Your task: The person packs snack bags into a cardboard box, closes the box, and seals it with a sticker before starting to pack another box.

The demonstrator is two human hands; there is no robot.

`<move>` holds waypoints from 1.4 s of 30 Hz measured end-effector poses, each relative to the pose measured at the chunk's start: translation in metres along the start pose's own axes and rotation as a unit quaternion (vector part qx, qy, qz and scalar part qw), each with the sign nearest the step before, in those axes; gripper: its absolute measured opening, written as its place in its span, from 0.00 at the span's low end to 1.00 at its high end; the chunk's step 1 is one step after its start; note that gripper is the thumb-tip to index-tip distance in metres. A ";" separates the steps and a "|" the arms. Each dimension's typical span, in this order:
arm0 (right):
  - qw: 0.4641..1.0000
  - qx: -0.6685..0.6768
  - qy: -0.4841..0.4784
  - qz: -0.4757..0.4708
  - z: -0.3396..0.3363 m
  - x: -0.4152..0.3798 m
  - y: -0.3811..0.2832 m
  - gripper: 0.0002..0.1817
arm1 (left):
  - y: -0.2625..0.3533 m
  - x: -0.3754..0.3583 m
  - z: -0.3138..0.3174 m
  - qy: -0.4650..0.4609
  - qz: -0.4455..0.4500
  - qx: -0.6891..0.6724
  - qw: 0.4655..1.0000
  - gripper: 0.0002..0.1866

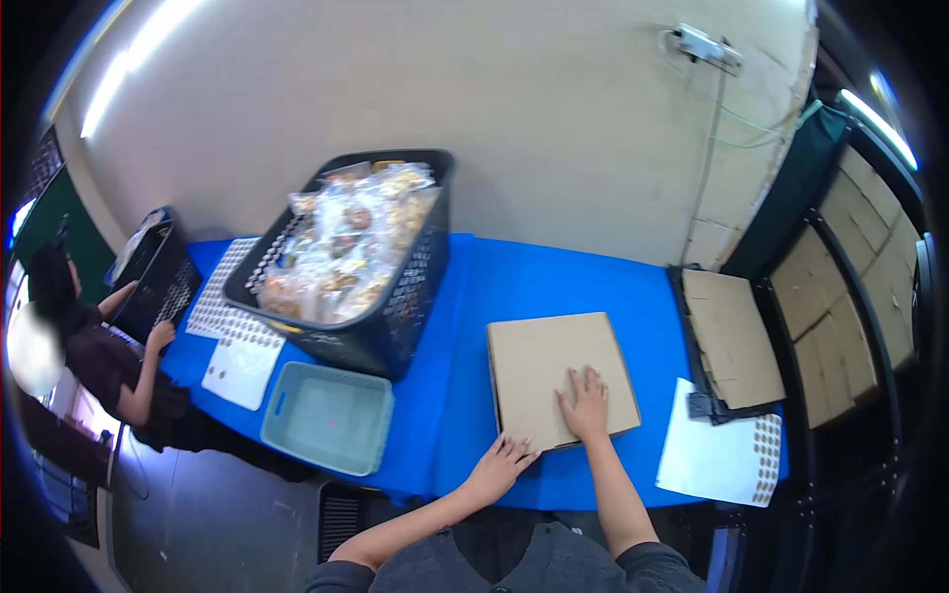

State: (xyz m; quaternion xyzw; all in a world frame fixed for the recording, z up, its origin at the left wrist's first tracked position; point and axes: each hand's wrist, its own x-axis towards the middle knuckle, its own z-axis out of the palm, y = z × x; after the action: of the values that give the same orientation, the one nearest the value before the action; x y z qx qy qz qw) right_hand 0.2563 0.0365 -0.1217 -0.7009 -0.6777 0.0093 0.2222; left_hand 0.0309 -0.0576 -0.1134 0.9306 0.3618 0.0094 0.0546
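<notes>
A closed brown cardboard box (544, 361) lies flat on the blue-covered table (563, 267) in front of me. My right hand (586, 403) rests on its lid with the fingers spread. At the box's near left corner is my left hand (502, 468), fingers stretched out and touching the edge. Neither hand holds anything that I can see. What is inside the box is hidden.
Left of the box stands a black basket (400, 296) heaped with clear bags. Nearby are a grey-green tray (331, 420) and sticker sheets (242, 361). Flat cardboard (733, 336) and another sticker sheet (712, 450) lie right. A person (114, 366) handles a dark crate (158, 277) far left.
</notes>
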 end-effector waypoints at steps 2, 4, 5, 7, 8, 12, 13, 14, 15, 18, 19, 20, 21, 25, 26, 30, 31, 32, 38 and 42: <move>0.997 0.004 -0.007 -0.077 -0.018 -0.003 0.037 0.25 | 0.037 0.025 0.018 -0.029 0.066 0.057 0.996 0.32; 0.995 0.064 0.014 -0.072 -0.030 -0.010 0.088 0.21 | 0.081 0.051 0.007 -0.030 0.117 0.054 0.991 0.30; 0.987 0.134 0.037 -0.077 -0.034 -0.015 0.113 0.17 | 0.101 0.062 0.002 -0.035 0.156 0.058 0.986 0.28; 0.986 0.128 0.100 -0.028 -0.064 -0.032 0.151 0.13 | 0.126 0.096 -0.011 -0.062 0.124 -0.101 0.985 0.23; 0.980 0.125 0.157 0.008 -0.081 -0.044 0.173 0.10 | 0.133 0.120 -0.027 -0.081 0.113 -0.143 0.980 0.22; 0.944 0.087 0.267 0.171 -0.127 -0.108 0.266 0.09 | 0.147 0.159 0.004 0.090 0.080 -0.165 0.979 0.26; 0.932 0.064 0.277 0.224 -0.130 -0.127 0.294 0.09 | 0.149 0.167 0.007 0.088 0.066 -0.152 0.982 0.28; 0.920 0.043 0.283 0.268 -0.132 -0.147 0.319 0.09 | 0.151 0.170 0.008 0.080 0.084 -0.156 0.981 0.28; 0.906 0.023 0.290 0.307 -0.132 -0.166 0.346 0.09 | 0.152 0.170 0.007 0.072 0.068 -0.160 0.982 0.29; 0.866 -0.008 0.271 0.421 -0.136 -0.209 0.403 0.10 | 0.153 0.171 0.002 0.056 0.050 -0.173 0.982 0.29; 0.855 -0.008 0.243 0.458 -0.139 -0.218 0.416 0.11 | 0.154 0.172 0.001 0.049 0.036 -0.184 0.981 0.29; 0.851 -0.009 0.247 0.463 -0.141 -0.221 0.430 0.11 | 0.155 0.173 0.001 0.047 0.043 -0.183 0.981 0.29; 0.853 -0.075 0.221 0.468 -0.143 -0.221 0.441 0.13 | 0.156 0.172 0.000 0.047 0.033 -0.179 0.982 0.30; 0.858 -0.164 0.140 0.467 -0.146 -0.204 0.483 0.19 | 0.160 0.177 0.002 0.039 0.018 -0.164 0.986 0.30; 0.868 -0.155 0.154 0.445 -0.142 -0.200 0.493 0.21 | 0.160 0.174 0.002 0.028 0.016 -0.159 0.987 0.30; 0.846 -0.131 0.124 0.503 -0.150 -0.160 0.517 0.28 | 0.160 0.183 0.002 0.044 0.006 -0.163 0.986 0.29; 0.836 -0.130 0.108 0.522 -0.150 -0.159 0.520 0.28 | 0.162 0.180 0.002 0.042 0.001 -0.168 0.985 0.29; 0.835 -0.131 0.100 0.525 -0.151 -0.157 0.524 0.28 | 0.163 0.180 0.003 0.034 -0.001 -0.170 0.985 0.29; 0.827 -0.077 0.082 0.550 -0.151 -0.151 0.531 0.18 | 0.163 0.183 0.001 0.026 -0.022 -0.174 0.984 0.28; 0.871 0.014 0.187 0.455 -0.146 -0.158 0.534 0.12 | 0.162 0.183 0.001 0.025 -0.024 -0.186 0.982 0.28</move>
State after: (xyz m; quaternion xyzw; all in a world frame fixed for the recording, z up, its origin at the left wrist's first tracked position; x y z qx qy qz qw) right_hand 0.7939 -0.1488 -0.2090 -0.9172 -0.2295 -0.0126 0.3254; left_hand 0.2755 -0.0528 -0.1006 0.8947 0.3775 0.0983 0.2177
